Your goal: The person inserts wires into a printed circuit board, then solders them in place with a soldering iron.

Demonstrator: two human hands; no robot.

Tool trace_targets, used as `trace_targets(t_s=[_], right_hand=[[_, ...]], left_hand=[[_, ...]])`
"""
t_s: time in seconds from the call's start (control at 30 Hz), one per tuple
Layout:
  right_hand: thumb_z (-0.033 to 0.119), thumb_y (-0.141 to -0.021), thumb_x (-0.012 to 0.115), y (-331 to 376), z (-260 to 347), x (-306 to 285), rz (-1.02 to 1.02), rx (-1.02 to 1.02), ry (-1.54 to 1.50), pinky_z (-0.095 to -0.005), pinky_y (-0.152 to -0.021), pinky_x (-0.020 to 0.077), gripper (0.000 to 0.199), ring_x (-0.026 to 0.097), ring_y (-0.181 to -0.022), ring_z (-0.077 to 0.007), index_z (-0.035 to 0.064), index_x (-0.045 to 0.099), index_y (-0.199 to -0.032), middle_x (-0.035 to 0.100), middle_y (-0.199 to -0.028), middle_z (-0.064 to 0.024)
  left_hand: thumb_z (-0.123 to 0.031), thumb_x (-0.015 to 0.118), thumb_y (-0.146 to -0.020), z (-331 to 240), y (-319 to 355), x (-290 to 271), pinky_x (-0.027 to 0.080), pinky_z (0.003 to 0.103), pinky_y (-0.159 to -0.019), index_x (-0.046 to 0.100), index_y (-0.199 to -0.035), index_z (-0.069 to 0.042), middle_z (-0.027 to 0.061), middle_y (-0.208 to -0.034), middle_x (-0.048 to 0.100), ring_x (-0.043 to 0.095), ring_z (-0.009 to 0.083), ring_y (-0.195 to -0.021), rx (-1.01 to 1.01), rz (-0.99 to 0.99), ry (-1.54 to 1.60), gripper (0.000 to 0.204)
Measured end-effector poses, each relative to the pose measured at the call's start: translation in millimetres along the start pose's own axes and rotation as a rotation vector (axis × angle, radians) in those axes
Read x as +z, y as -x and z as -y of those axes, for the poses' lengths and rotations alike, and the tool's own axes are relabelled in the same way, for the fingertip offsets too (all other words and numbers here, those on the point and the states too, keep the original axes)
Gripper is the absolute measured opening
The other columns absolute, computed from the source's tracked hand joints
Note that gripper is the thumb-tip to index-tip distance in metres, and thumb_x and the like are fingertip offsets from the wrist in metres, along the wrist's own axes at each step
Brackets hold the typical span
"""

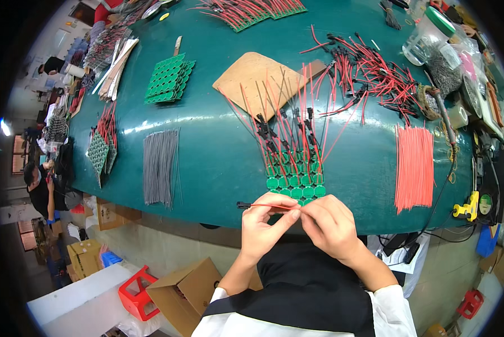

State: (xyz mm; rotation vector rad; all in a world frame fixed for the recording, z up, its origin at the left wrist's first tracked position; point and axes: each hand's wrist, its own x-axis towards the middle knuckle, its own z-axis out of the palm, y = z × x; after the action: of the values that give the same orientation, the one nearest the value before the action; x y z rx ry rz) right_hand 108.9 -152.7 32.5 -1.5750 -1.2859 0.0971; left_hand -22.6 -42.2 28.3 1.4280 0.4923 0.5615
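Close to the table's front edge, my left hand (pixel 261 227) pinches a short red wire (pixel 274 206) with a black connector (pixel 243 205) on its left end. My right hand (pixel 332 224) meets it fingertip to fingertip, closed on the wire's other end; the very tip is hidden between the fingers. Just beyond both hands lies a panel of round green circuit boards (pixel 296 182). Red and black wires with black connectors (pixel 269 135) rise from its far rows, while the near rows look bare.
A wooden board (pixel 255 84) lies behind the panel, beside a heap of red connector wires (pixel 370 78). Grey wires (pixel 161 168) are bundled left, red wires (pixel 414 168) right. Stacked green panels (pixel 170 78), a soldering iron (pixel 444 115) and a yellow glue gun (pixel 468 206) lie around.
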Motion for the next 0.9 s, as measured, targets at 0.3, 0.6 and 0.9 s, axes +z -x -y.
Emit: trace_targets(t_s=[0.3,0.6,0.9], right_hand=[[0.015,-0.096,0.057,-42,-75,-53,-0.010,0.251,0.780,-0.0444,-0.073,0.0508,0.017,0.061,-0.086,-0.0365,0.0012,0.056,-0.105,0.059,-0.096,-0.0181],[0.021,-0.092,0.058,-75,-129,-57,0.168,0.521,0.978,-0.0512,-0.071,0.0547,0.025,0.065,-0.080,-0.0444,-0.0043,0.053,-0.092,0.062,-0.092,-0.0260],[0.011,-0.092,0.058,-45,-102,-72,-0.015,0.420,0.715,-0.0455,-0.055,0.0495,0.014,0.065,-0.063,-0.0338,-0.0021,0.054,-0.088,0.065,-0.074,-0.0170]], left_hand=[[0.004,0.067,-0.088,20,-10,-26,0.054,0.026,-0.081,0.060,-0.108,0.004,0.0117,-0.099,0.069,0.068,0.0162,-0.090,-0.063,-0.277,-0.155,0.021],[0.002,0.069,-0.086,25,-17,-24,0.055,0.026,-0.078,0.065,-0.101,0.002,0.0093,-0.093,0.072,0.069,0.0137,-0.086,0.054,-0.283,-0.490,0.015],[0.003,0.071,-0.084,26,-16,-22,0.055,0.026,-0.074,0.065,-0.098,0.003,0.0095,-0.092,0.071,0.069,0.0138,-0.082,0.131,-0.300,-0.565,0.015]])
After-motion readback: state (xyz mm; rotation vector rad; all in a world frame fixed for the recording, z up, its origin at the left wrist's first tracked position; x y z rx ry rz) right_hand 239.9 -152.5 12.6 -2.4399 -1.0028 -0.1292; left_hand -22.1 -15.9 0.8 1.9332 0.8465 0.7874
